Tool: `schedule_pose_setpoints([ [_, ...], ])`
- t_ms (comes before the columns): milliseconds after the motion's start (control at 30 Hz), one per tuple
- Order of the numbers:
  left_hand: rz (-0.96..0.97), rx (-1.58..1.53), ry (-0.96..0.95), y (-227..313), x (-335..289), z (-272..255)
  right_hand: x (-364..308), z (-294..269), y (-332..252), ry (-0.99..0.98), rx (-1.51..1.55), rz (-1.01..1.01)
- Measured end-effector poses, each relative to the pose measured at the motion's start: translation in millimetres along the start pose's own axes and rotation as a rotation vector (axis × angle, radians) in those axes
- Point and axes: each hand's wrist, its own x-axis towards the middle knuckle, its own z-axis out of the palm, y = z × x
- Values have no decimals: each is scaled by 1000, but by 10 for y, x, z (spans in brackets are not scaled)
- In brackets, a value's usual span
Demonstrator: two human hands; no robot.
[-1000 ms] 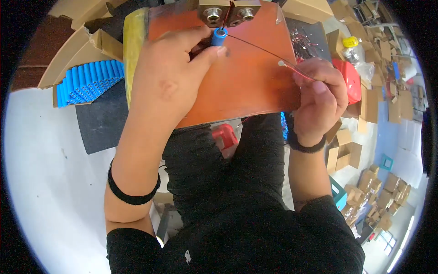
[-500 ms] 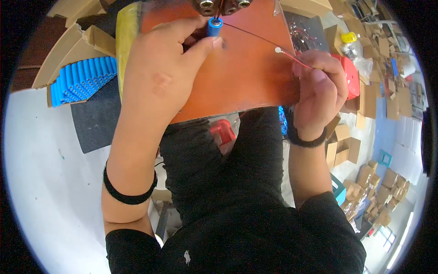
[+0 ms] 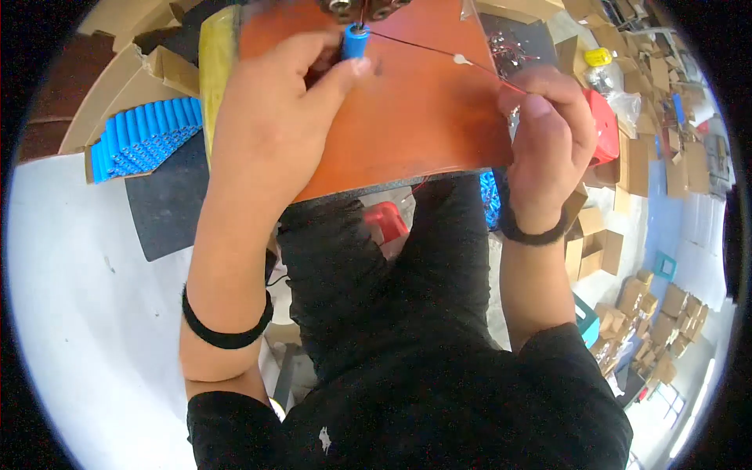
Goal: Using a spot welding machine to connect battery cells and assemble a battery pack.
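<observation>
This looks like a workshop or a small factory. A flat orange work board (image 3: 427,110) sits in front of the person, with a dark metal machine part with round shiny bolts (image 3: 381,9) over its far edge. The left hand (image 3: 270,117) holds a small blue round tube (image 3: 355,45) right under that part. On the left, lots of blue tubes (image 3: 149,133) stand in rows in a brown cardboard box (image 3: 172,70). A messy heap of thin dark and red wires (image 3: 509,51) lies to the right. Farther right, many brown cardboard boxes (image 3: 615,254) fill a big room with a long white lamp (image 3: 692,415).
</observation>
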Motion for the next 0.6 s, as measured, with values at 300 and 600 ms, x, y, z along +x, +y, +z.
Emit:
schedule_pose_setpoints([
  [300, -51, -375, -226, 93, -109, -112, 211, 145, -179, -145, 13, 244],
  [600, 27, -73, 7, 41, 11, -13, 336, 358, -116, -122, 9, 342],
])
